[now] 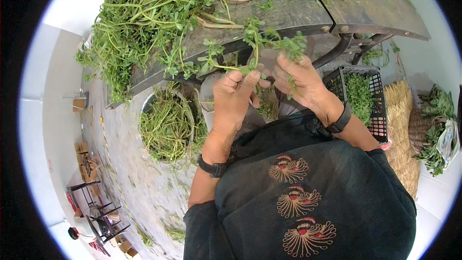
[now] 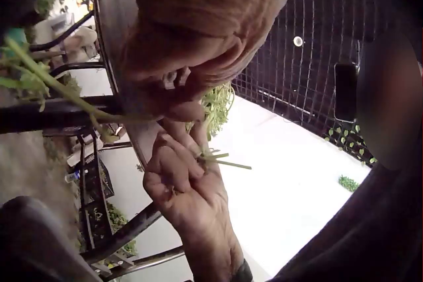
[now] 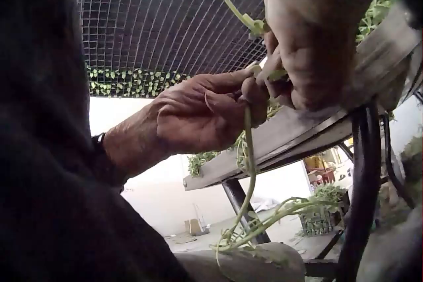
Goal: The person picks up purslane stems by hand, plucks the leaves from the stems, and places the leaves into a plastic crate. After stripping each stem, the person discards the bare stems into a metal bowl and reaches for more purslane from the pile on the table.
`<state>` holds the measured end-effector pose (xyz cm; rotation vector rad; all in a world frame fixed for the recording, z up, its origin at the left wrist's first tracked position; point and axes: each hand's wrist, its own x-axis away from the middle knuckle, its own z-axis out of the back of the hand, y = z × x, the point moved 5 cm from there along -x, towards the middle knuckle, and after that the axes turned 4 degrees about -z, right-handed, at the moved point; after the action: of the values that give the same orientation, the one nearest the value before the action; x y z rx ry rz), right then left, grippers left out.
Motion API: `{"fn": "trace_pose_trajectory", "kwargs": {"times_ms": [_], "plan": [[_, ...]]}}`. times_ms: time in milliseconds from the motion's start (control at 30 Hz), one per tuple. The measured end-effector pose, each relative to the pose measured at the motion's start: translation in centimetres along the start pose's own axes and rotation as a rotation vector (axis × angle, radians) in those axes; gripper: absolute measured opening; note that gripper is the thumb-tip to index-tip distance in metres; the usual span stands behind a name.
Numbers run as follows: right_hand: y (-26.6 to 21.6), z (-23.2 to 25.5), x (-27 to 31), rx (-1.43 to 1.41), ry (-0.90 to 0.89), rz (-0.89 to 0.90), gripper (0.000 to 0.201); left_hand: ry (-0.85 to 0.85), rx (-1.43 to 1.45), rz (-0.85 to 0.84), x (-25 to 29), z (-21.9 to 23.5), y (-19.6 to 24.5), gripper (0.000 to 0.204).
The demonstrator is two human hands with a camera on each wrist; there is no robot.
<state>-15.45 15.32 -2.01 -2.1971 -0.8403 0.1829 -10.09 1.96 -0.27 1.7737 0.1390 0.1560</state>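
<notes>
Both hands meet just in front of the table edge, fingertips close together. My left hand (image 1: pixel 231 98) pinches a leafy purslane stem (image 1: pixel 222 67) between thumb and fingers; in the right wrist view a long stem (image 3: pixel 250 156) hangs below that hand (image 3: pixel 192 115). My right hand (image 1: pixel 305 81) grips purslane sprigs (image 1: pixel 292 45), their leaves standing above its fingers. Cut-looking stem ends (image 2: pixel 228 161) poke out of the right hand (image 2: pixel 188 186) in the left wrist view. A big heap of purslane (image 1: pixel 144 24) covers the table's left side.
The dark curved table (image 1: pixel 284 17) carries more loose sprigs and a few bare stems (image 1: pixel 219 23). Below on the left is a round tub of stems (image 1: pixel 166 125). A black crate (image 1: pixel 382 98) of picked greens stands at right, beside a straw mat (image 1: pixel 399 135).
</notes>
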Motion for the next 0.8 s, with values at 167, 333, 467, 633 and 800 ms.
{"fn": "trace_pose_trajectory", "kwargs": {"times_ms": [167, 333, 467, 633, 800], "plan": [[0.1, -0.6, -0.4, 0.026, 0.046, -0.198, 0.019, -0.114, -0.171, -0.069, 0.4, -0.4, -0.3, 0.016], [-1.3, -0.7, -0.5, 0.087, -0.067, -0.125, 0.018, -0.186, -0.257, -0.012, 0.6, -0.7, -0.9, 0.018], [-1.7, -0.7, -0.1, 0.271, 0.053, 0.036, 0.015, -0.154, -0.02, 0.09, 0.3, -1.3, -0.4, 0.023], [-1.4, -1.0, -0.6, 0.573, 0.14, 0.414, 0.019, -0.169, -0.131, 0.134, 0.3, -1.4, -0.5, 0.021], [-0.8, -0.8, -0.9, 0.693, 0.167, 0.476, 0.018, -0.212, -0.373, 0.132, 0.5, -1.6, -0.8, 0.021]]}}
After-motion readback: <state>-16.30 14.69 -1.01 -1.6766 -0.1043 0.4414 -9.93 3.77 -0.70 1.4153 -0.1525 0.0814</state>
